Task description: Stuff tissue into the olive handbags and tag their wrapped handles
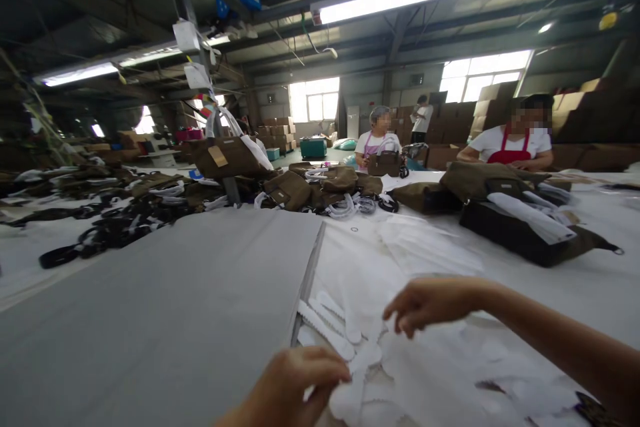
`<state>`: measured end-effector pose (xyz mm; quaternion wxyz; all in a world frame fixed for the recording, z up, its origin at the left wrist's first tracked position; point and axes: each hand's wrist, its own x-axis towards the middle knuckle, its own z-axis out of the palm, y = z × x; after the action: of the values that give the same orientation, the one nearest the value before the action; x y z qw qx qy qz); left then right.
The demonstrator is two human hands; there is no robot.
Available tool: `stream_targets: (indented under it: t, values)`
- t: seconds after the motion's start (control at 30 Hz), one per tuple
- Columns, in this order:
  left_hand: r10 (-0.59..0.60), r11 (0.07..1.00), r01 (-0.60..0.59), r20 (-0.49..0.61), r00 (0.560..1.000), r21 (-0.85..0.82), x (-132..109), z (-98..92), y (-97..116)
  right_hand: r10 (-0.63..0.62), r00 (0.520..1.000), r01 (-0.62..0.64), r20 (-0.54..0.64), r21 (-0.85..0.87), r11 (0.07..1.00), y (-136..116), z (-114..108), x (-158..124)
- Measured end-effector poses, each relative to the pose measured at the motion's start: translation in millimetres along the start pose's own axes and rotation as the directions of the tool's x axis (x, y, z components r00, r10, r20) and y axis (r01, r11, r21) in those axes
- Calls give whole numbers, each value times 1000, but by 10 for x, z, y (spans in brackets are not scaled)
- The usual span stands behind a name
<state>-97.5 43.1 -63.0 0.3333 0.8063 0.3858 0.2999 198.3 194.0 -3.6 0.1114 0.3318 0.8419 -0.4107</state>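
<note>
The white strips (327,330) lie in the lower centre of the frame, loosely overlapped; at least two have a toothed edge, but the full number I cannot count. Two hands are over them: the left hand (297,380) at the bottom, fingers bent with tips close together, and the right hand (425,305) to its right, fingers curled downward. Whether either is clamped on a strip, I cannot tell. One grey sheet stack (200,287) covers much of the white surface (600,287) at left. Behind it are many brown bags (287,190), partly hidden by each other, and tangled black straps (125,230). In the large hall, three persons (377,140) are countable, with two big windows (315,100) and cardboard boxes (450,121). The lower right is blurred, and both forearms are cut off.
</note>
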Motion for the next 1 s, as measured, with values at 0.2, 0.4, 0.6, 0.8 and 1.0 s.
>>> stream_targets:
  t: [0.2,0.4,0.6,0.8,1.0]
  values:
    - [-281,959,261,-290,915,-108,564,-358,-983,86,816,-246,-571,-208,947,490,-711,1507]
    - [-291,956,274,-221,931,-104,520,-253,-1204,173,654,-480,-736,-227,848,961,-1073,2709]
    - [-304,953,302,-157,940,-36,477,-101,-1058,232,592,-553,-772,-180,814,1207,-1247,3433]
    - [-42,997,61,312,949,-53,484,138,-917,327,578,-596,-748,-113,795,1244,-1310,3546]
    - [-104,992,115,186,977,-45,447,98,-1006,330,526,-609,-784,-76,789,1035,-1387,3408]
